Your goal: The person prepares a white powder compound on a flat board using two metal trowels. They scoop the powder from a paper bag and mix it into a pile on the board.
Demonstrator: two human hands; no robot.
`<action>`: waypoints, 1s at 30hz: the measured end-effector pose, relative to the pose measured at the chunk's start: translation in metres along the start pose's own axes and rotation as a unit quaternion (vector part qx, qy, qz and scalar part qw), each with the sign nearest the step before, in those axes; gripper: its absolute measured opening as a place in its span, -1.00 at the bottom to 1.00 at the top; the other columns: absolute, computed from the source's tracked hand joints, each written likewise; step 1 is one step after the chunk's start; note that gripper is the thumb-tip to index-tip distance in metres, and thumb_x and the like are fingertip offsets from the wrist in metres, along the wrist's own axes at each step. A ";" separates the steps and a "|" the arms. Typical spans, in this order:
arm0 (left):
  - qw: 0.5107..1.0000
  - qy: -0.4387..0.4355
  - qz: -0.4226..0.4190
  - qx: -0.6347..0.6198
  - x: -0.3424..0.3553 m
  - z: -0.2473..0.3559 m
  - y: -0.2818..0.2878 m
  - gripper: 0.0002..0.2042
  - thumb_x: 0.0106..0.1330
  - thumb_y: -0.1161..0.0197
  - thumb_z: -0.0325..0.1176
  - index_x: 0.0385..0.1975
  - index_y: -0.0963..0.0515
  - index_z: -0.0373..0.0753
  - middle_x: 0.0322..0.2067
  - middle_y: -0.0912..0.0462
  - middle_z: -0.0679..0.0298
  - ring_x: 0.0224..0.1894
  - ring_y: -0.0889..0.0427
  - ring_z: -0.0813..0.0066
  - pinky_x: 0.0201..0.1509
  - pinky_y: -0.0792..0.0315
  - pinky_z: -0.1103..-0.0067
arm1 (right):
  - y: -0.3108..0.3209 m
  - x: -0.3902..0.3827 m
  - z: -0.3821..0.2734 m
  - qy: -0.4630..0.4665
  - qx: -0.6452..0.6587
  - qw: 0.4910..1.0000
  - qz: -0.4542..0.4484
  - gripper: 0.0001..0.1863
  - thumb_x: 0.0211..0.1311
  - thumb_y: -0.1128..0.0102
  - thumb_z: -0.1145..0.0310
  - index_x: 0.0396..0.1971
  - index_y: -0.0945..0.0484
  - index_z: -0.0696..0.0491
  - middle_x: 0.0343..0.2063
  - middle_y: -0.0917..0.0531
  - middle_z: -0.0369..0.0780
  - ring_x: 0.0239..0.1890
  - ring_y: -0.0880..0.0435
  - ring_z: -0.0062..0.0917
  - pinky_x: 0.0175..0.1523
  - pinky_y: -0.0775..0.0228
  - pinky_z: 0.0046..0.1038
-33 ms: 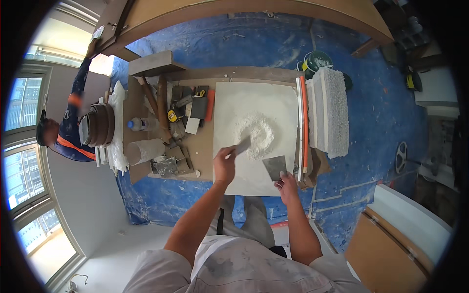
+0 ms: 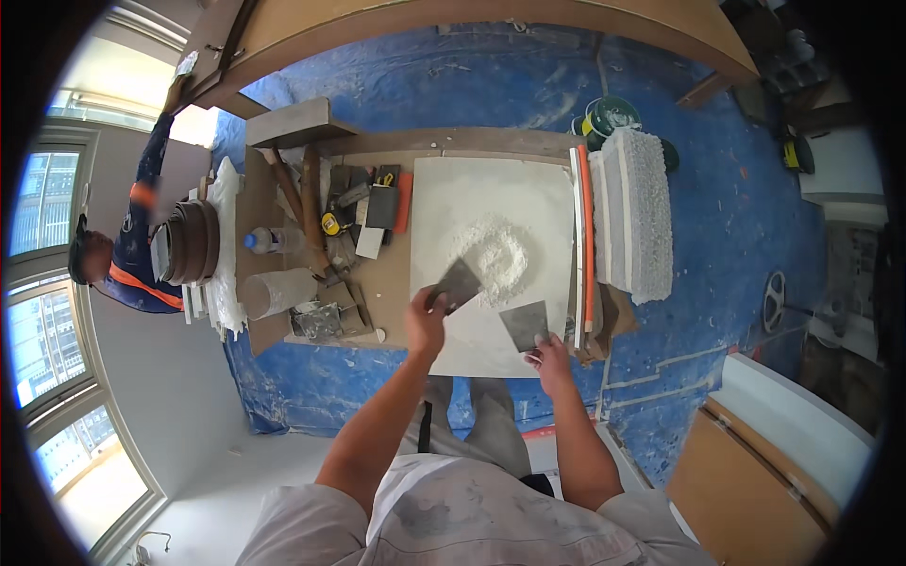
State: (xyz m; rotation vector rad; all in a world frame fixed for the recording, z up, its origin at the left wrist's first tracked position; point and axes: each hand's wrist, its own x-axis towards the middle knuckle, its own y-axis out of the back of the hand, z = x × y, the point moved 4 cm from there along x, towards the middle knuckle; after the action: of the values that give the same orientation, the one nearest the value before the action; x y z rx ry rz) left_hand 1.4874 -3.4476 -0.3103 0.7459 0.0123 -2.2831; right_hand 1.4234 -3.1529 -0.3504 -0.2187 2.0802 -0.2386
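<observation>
A white board [image 2: 453, 184] lies on the work table in front of me, with a ring-shaped heap of white powder [image 2: 505, 262] near its middle. In my left hand [image 2: 426, 324] is a flat grey scraper [image 2: 460, 285], gripped between the fingers, its blade face up over the near left rim of the heap. My right hand [image 2: 550, 363] pinches a second grey scraper [image 2: 525, 325] just to the near right of the powder. Both blades appear raised above the board. My fingers cover the gripped ends of the two scrapers.
Left of the board lie a tape measure [image 2: 330, 224], a hammer [image 2: 319, 241], a clear bottle [image 2: 269, 241] and assorted tools. An orange strip [image 2: 587, 245] and white foam blocks [image 2: 642, 217] line the right side. A co-worker [image 2: 142, 226] stands at far left; a green bucket [image 2: 613, 115] sits beyond.
The left scraper has turned from nearly edge-on to showing its broad face, and my left hand has shifted slightly left. The right hand and its scraper have moved slightly left.
</observation>
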 end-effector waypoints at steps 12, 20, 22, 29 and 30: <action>0.895 0.381 -0.033 -0.230 -0.033 -0.220 0.082 -0.49 0.48 0.07 -0.41 0.42 -0.14 0.07 0.29 -0.37 0.12 0.23 -0.47 0.16 0.29 -0.37 0.08 | 0.079 0.058 0.111 0.016 -0.295 0.934 0.202 -0.59 0.09 -0.24 0.44 0.01 -0.53 0.03 -0.35 -0.70 -0.07 -0.36 -0.73 -0.30 -0.24 -0.54 -0.30; 0.955 0.200 -0.126 0.181 -0.045 -0.226 0.187 -0.53 0.49 0.07 0.00 0.11 -0.48 -0.26 -0.03 -0.65 0.04 -0.16 -0.69 0.14 -0.25 -0.56 0.23 | 0.115 -0.016 0.057 0.060 -0.361 0.917 0.159 -0.62 -0.09 -0.30 0.51 -0.15 -0.68 0.04 -0.48 -0.74 -0.16 -0.45 -0.75 -0.45 -0.31 -0.59 -0.41; 0.942 0.122 -0.158 0.271 -0.081 -0.192 0.211 -0.64 0.44 -0.02 -0.02 -0.11 -0.52 -0.20 -0.24 -0.59 0.17 -0.33 -0.57 0.29 -0.37 -0.44 0.32 | 0.128 -0.051 0.035 0.040 -0.338 0.929 0.146 -0.68 -0.11 -0.36 0.52 -0.24 -0.72 0.05 -0.52 -0.74 -0.19 -0.50 -0.74 -0.52 -0.35 -0.59 -0.47; 0.925 0.098 -0.192 0.312 -0.166 -0.132 0.233 -0.70 0.33 -0.19 -0.06 -0.55 -0.60 -0.08 -0.66 -0.47 0.42 -0.64 -0.33 0.58 -0.62 -0.20 0.48 | 0.208 -0.155 0.004 0.042 -0.374 0.910 0.173 -0.78 -0.01 -0.52 0.26 -0.42 -0.71 0.05 -0.57 -0.74 -0.26 -0.54 -0.72 -0.61 -0.35 -0.58 -0.50; 0.926 0.119 -0.187 0.305 -0.168 -0.128 0.227 -0.70 0.33 -0.19 -0.06 -0.55 -0.60 -0.09 -0.66 -0.47 0.42 -0.64 -0.33 0.57 -0.62 -0.20 0.48 | 0.221 -0.168 0.013 0.051 -0.350 0.915 0.195 -0.77 0.02 -0.50 0.21 -0.45 -0.71 0.05 -0.59 -0.73 -0.26 -0.54 -0.73 -0.61 -0.35 -0.58 -0.49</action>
State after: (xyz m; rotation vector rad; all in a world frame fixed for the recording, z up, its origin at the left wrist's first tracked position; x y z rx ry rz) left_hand 1.7950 -3.4804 -0.2845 1.4439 -0.5051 -2.5591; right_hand 1.5049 -2.8987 -0.2735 -0.2102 2.1851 0.7653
